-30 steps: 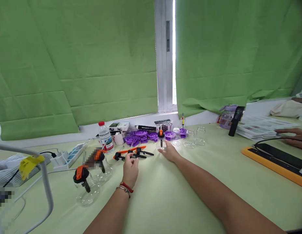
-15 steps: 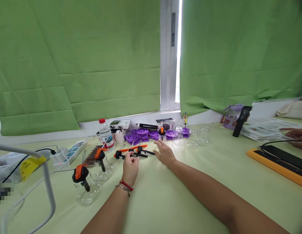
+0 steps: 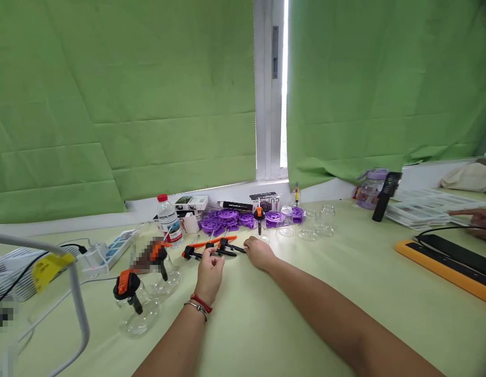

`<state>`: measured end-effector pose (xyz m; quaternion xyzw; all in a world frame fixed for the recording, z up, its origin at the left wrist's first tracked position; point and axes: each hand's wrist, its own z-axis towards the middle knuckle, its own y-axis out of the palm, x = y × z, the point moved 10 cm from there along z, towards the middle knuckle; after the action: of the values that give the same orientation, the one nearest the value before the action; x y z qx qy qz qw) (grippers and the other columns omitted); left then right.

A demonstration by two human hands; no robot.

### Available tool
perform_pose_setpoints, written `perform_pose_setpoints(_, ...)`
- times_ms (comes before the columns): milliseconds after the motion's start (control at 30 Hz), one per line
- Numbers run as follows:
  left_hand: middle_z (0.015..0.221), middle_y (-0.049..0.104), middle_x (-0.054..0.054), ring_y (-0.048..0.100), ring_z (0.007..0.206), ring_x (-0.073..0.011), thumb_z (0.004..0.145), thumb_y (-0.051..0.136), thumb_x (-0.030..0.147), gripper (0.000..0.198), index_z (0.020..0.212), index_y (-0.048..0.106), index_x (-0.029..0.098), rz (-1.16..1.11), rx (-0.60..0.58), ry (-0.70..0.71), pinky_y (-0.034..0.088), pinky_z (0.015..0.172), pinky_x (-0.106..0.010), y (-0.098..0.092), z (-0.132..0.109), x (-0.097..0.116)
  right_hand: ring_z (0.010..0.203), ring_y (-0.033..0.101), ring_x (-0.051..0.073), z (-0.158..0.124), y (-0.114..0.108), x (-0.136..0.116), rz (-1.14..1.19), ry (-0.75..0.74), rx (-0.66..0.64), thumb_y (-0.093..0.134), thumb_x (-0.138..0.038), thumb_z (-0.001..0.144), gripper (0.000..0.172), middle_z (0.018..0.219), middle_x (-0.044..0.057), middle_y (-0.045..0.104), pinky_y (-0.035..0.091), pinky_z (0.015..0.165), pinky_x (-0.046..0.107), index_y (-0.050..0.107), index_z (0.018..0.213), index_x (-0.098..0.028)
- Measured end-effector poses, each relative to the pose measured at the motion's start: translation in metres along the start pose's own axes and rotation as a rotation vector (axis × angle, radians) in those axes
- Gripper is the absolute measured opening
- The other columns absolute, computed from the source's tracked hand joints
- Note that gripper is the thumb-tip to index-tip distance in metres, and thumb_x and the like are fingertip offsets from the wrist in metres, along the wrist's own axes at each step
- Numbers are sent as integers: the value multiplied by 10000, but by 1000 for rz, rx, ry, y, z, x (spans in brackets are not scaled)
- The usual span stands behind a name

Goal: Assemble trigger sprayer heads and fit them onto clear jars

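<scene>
Several black-and-orange lid pieces (image 3: 224, 244) with dark stems and thin metal rods lie in a row on the table. My right hand (image 3: 260, 254) is closed, its fingertips on the stem end of the rightmost one. My left hand (image 3: 210, 268) is just in front of the row with thumb and fingers pinched together; whatever is between them is too small to make out. To the left, two clear glass jars (image 3: 140, 320) stand with similar lid pieces fitted on top, stems hanging inside. Another lid piece (image 3: 259, 213) stands upright behind my right hand.
Purple plastic wheels (image 3: 228, 215), small boxes (image 3: 191, 203) and a red-capped water bottle (image 3: 168, 220) line the back. Clear glasses (image 3: 327, 217) stand right of them. A power strip (image 3: 116, 248) and grey frame (image 3: 78, 298) are left; an orange-black device (image 3: 443, 269) and another person's hand (image 3: 476, 219) are right.
My right hand has come down and slightly left, from spread fingers above the stem end to closed fingers on it. My left hand stays pinched in nearly the same place.
</scene>
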<state>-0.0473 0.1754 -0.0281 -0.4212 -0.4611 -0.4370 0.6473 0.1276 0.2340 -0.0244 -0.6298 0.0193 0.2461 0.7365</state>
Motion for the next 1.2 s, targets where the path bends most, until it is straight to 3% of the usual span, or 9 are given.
perform_pose_setpoints(200,557,492,76,435,433,-94,699,648,435,429,1006,495,176,-36,-6,-31,324,461,-223,-1,-1,-1,903,622,209,2,4,-7,6,18,0,515,-249,887,201,1027,93,625,421,697,280,694,952,-184)
perform_pose_setpoints(400,565,459,98,405,375,-74,757,576,518,456,1039,430,191,-116,-42,-107,298,389,-201,5,-5,0,939,603,198,-10,-16,-8,69,7,75,444,-238,927,257,1050,87,615,433,755,285,686,1000,-189)
perform_pose_setpoints(600,673,549,53,528,405,-87,768,524,630,516,1040,439,200,-294,-164,-202,373,387,-212,20,-12,2,914,604,166,-42,-28,-23,145,-124,90,468,-239,918,234,1010,51,624,447,799,259,684,1004,-214)
perform_pose_setpoints(767,598,563,57,504,390,-74,705,673,493,404,887,497,178,-310,-270,-290,346,372,-198,32,-15,-5,882,613,174,-62,-35,-27,172,-312,73,496,-272,908,203,976,50,628,465,800,283,671,993,-214)
perform_pose_setpoints(867,590,574,53,509,403,-77,725,650,466,355,860,482,184,-341,-240,-307,359,388,-205,30,-13,-8,937,601,214,-56,-68,10,229,-202,317,510,-402,894,283,1067,88,608,470,828,329,610,1060,-196)
perform_pose_setpoints(933,591,578,54,518,416,-80,736,636,466,347,865,473,188,-367,-211,-314,373,404,-211,27,-11,-10,977,586,254,-55,-94,60,280,92,571,490,-443,884,403,1157,142,562,480,792,355,525,1169,-159)
perform_pose_setpoints(1000,598,581,54,526,429,-82,734,641,465,352,872,469,190,-395,-181,-318,384,416,-215,24,-10,-11,1040,566,292,-56,-101,103,311,346,672,504,-451,856,553,1288,184,477,484,775,377,401,1298,-135)
perform_pose_setpoints(1067,606,583,53,528,436,-82,730,655,458,358,873,466,191,-415,-163,-311,385,417,-216,22,-10,-10,1115,538,319,-51,-94,131,325,479,618,526,-447,825,667,1380,191,403,480,794,391,304,1376,-144)
perform_pose_setpoints(1200,638,591,46,529,450,-82,741,664,458,363,880,454,197,-420,-186,-291,389,417,-215,24,-9,-8,1222,484,331,-38,-70,157,311,558,433,561,-442,786,808,1475,165,325,453,870,402,185,1456,-194)
